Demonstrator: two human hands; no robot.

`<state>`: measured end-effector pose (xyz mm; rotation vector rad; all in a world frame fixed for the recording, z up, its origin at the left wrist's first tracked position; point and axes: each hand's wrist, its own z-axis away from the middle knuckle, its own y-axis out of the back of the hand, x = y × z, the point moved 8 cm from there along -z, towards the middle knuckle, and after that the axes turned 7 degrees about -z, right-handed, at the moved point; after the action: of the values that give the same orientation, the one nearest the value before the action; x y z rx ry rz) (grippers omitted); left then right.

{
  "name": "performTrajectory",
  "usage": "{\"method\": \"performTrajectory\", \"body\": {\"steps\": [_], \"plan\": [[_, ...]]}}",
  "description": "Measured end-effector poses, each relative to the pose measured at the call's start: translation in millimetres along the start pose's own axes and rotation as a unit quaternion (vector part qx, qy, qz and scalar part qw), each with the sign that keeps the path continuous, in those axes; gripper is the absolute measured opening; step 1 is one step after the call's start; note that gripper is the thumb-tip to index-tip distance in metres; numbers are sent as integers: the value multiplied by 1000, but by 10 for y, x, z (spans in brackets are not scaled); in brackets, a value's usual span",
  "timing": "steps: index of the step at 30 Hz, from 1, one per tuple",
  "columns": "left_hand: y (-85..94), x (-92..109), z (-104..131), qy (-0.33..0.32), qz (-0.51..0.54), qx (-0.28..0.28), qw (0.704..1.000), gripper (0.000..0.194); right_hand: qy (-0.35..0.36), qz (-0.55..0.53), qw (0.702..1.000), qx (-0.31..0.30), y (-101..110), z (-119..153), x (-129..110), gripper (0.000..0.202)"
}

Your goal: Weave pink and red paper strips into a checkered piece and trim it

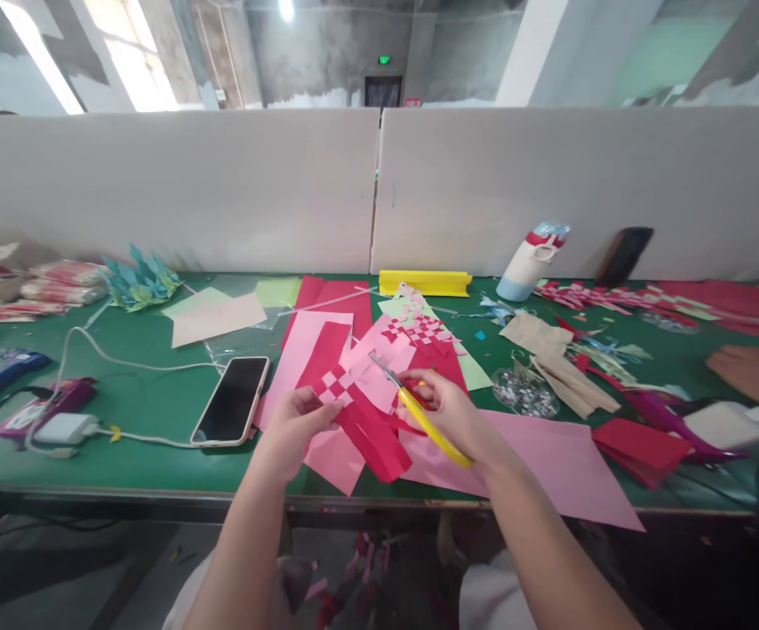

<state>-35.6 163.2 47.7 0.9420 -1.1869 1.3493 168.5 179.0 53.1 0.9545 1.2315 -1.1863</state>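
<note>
Near the table's front, my left hand (300, 427) is closed on a woven paper piece (335, 385), a pink and red checkered patch with loose red strips (375, 437) hanging toward the front edge. My right hand (443, 409) grips yellow-handled scissors (422, 416), whose metal blades point up and left, close to the woven piece. The scissors' handle loops are partly hidden by my fingers. Beyond the blades lies another cluster of pink and red checkered weaving (422, 328). Pink paper (530, 455) and red paper (336, 297) sheets spread beneath and around both hands.
A phone (231, 402) with a white cable lies left. Behind stand a yellow folded strip (425, 283) and a white bottle (533, 262) against the partition (169, 192). Paper scraps, tan cloth-like pieces (537, 337) and another person's hand (753, 372) are at right.
</note>
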Motion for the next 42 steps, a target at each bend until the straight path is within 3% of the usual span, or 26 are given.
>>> {"method": "performTrajectory", "body": {"steps": [3, 7, 10, 13, 16, 18, 23, 25, 29, 35, 42], "plan": [[133, 40, 2, -15, 32, 67, 997, 32, 20, 52, 998, 40, 183, -15, -38, 42], [163, 31, -18, -19, 24, 84, 996, 33, 3, 48, 999, 13, 178, -17, -15, 48], [206, 70, -40, -65, -60, 121, 989, 32, -7, 43, 999, -14, 71, 20, -29, 47], [231, 226, -12, -156, -199, 162, 954, 39, 0, 60, 997, -42, -12, 66, -57, 44], [130, 341, 14, -216, -266, 106, 934, 54, -7, 72, 993, -95, -77, 111, -26, 45], [62, 366, 19, -220, -276, 49, 934, 54, -11, 62, 989, -135, -120, 144, -10, 46], [-38, 290, -36, -168, -298, -66, 937, 20, -9, 59, 983, -175, -155, 226, -63, 47], [-37, 251, -64, -156, -292, -93, 939, 17, -8, 64, 980, -187, -151, 263, -84, 54], [62, 180, -119, -129, -278, -91, 948, 23, -13, 65, 975, -213, -121, 316, -76, 66], [213, 131, -126, -98, -262, -48, 959, 28, -50, 69, 982, -169, -16, 302, -84, 62], [193, 131, -105, -81, -186, -54, 978, 29, -113, -32, 986, -118, 62, 278, -99, 50]]}}
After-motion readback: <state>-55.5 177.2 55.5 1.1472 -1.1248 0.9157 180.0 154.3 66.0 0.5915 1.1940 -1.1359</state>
